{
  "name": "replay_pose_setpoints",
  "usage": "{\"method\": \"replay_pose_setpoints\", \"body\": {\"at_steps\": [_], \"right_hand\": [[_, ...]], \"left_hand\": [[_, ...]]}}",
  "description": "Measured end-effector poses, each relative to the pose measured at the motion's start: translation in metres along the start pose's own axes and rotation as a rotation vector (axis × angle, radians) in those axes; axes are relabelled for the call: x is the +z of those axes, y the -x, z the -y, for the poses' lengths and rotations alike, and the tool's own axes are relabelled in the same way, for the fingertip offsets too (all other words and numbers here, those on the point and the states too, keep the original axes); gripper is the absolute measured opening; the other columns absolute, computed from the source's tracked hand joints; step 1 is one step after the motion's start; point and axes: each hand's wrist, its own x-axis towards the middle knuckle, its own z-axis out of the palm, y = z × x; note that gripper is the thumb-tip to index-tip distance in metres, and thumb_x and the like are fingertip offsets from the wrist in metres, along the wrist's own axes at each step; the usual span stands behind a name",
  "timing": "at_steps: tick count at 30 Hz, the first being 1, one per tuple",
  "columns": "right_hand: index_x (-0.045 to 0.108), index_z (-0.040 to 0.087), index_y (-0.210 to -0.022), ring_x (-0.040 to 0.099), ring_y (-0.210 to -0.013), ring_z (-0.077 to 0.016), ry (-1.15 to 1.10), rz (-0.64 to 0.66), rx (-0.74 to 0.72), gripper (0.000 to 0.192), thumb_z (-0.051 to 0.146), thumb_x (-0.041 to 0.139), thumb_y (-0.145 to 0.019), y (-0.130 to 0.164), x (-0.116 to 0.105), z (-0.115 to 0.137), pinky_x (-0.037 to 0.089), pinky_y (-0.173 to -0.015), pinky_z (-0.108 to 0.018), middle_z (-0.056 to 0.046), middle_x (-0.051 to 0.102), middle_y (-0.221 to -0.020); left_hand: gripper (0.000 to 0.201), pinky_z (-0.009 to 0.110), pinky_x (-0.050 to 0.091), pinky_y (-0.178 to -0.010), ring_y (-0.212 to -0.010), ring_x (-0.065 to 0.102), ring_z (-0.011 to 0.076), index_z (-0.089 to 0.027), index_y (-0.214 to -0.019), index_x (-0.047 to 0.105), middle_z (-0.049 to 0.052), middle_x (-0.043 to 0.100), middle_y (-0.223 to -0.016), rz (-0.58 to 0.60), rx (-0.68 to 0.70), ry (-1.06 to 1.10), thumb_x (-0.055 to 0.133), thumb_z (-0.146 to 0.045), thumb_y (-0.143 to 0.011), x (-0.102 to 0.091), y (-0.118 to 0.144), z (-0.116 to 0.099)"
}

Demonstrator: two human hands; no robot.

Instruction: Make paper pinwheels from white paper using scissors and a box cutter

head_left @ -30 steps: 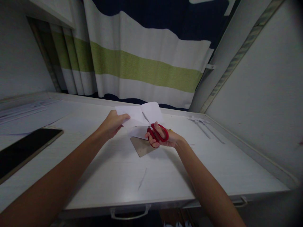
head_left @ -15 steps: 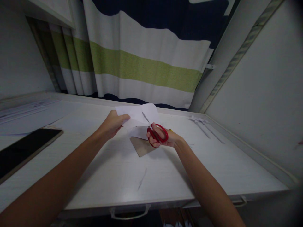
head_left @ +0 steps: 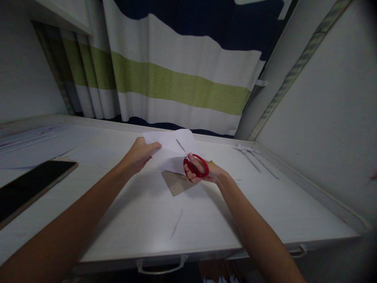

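Note:
My left hand pinches the left edge of a white sheet of paper between thumb and fingers, holding it above the desk. In my right hand are red-handled scissors, my fingers through the loops. One blade lies over the front of the paper, pointing up and to the left; the other is hidden. The sheet's far right part curls upward beyond the blades. Beneath the paper and my right hand, a greyish-brown card lies on the desk, partly covered.
On the white desk, a dark-screened phone lies at the left, before a stack of papers. Thin paper strips rest at the back right. A striped curtain hangs behind; a drawer handle juts from the front.
The scissors' handles have drawn slightly closer together. The paper's curled right part has shifted a little to the left. My left hand stays nearly still.

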Motion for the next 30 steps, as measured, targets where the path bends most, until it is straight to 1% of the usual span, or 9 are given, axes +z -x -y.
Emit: {"method": "replay_pose_setpoints", "body": {"at_steps": [4, 9, 13, 17, 19, 21, 23, 26, 30], "right_hand": [[0.04, 0.014, -0.074, 0.034, -0.035, -0.0041, 0.034, -0.017, 0.007, 0.039, 0.053, 0.035, -0.078, 0.0, -0.001, 0.0, 0.022, -0.033, -0.016, 0.004, 0.041, -0.046], [0.041, 0.015, -0.075, 0.034, -0.035, -0.004, 0.058, -0.053, -0.045, 0.034, 0.049, 0.037, -0.08, 0.003, 0.003, 0.003, 0.022, -0.032, -0.016, 0.004, 0.042, -0.046], [0.041, 0.014, -0.073, 0.034, -0.033, -0.0045, 0.11, -0.084, -0.027, 0.038, 0.051, 0.036, -0.079, 0.003, 0.002, 0.003, 0.023, -0.032, -0.017, 0.004, 0.042, -0.044], [0.042, 0.014, -0.07, 0.036, -0.033, -0.0052, 0.154, -0.08, -0.023, 0.041, 0.054, 0.035, -0.078, 0.003, 0.001, 0.003, 0.025, -0.033, -0.019, 0.004, 0.043, -0.044], [0.043, 0.014, -0.069, 0.037, -0.034, -0.0051, 0.165, -0.08, -0.012, 0.043, 0.055, 0.034, -0.077, 0.003, 0.0, 0.004, 0.026, -0.035, -0.019, 0.004, 0.043, -0.044], [0.045, 0.013, -0.072, 0.037, -0.035, -0.0048, 0.175, -0.078, -0.007, 0.043, 0.055, 0.035, -0.077, 0.004, -0.003, 0.005, 0.027, -0.036, -0.019, 0.004, 0.043, -0.046], [0.048, 0.011, -0.077, 0.037, -0.038, -0.0044, 0.181, -0.062, -0.007, 0.045, 0.055, 0.038, -0.075, 0.006, -0.005, 0.005, 0.026, -0.037, -0.019, 0.004, 0.044, -0.049], [0.05, 0.009, -0.085, 0.038, -0.043, -0.0041, 0.167, -0.045, 0.003, 0.049, 0.055, 0.045, -0.071, 0.007, -0.007, 0.004, 0.025, -0.038, -0.019, 0.001, 0.047, -0.057], [0.048, 0.01, -0.085, 0.043, -0.051, -0.0057, 0.085, -0.03, 0.045, 0.049, 0.053, 0.057, -0.062, 0.006, -0.001, 0.002, 0.03, -0.042, -0.019, -0.001, 0.049, -0.067]], "left_hand": [[0.02, 0.025, 0.046, -0.054, -0.067, 0.058, 0.0189, -0.013, -0.072, 0.058, 0.004, 0.06, -0.064, -0.007, 0.007, 0.0, 0.055, -0.013, -0.052, 0.0, 0.0, 0.0], [0.018, 0.026, 0.046, -0.055, -0.066, 0.058, 0.0188, -0.013, -0.07, 0.058, 0.005, 0.061, -0.064, 0.002, 0.029, -0.002, 0.054, -0.012, -0.052, -0.001, -0.001, 0.001], [0.015, 0.027, 0.046, -0.054, -0.064, 0.058, 0.0186, -0.014, -0.069, 0.057, 0.005, 0.061, -0.066, 0.001, 0.031, -0.024, 0.054, -0.013, -0.053, -0.002, -0.002, 0.003], [0.016, 0.025, 0.046, -0.054, -0.066, 0.058, 0.0184, -0.014, -0.07, 0.057, 0.005, 0.061, -0.068, -0.002, 0.034, -0.054, 0.055, -0.015, -0.054, -0.002, -0.003, 0.005], [0.018, 0.025, 0.046, -0.054, -0.066, 0.058, 0.0183, -0.014, -0.072, 0.057, 0.006, 0.062, -0.072, -0.013, 0.048, -0.07, 0.056, -0.018, -0.055, -0.003, -0.004, 0.006], [0.019, 0.025, 0.046, -0.055, -0.066, 0.058, 0.0178, -0.014, -0.073, 0.058, 0.007, 0.062, -0.076, -0.038, 0.065, -0.093, 0.058, -0.021, -0.055, -0.005, -0.007, 0.008], [0.02, 0.025, 0.045, -0.054, -0.065, 0.057, 0.0173, -0.014, -0.073, 0.059, 0.009, 0.063, -0.078, -0.081, 0.08, -0.137, 0.059, -0.022, -0.055, -0.008, -0.011, 0.01], [0.018, 0.023, 0.042, -0.049, -0.061, 0.055, 0.017, -0.013, -0.066, 0.059, 0.007, 0.062, -0.071, -0.145, 0.103, -0.256, 0.06, -0.026, -0.053, -0.014, -0.016, 0.013], [0.02, 0.021, 0.036, -0.043, -0.057, 0.052, 0.0164, -0.014, -0.059, 0.057, 0.003, 0.059, -0.06, -0.158, 0.154, -0.414, 0.057, -0.033, -0.054, -0.018, -0.019, 0.016]]}}
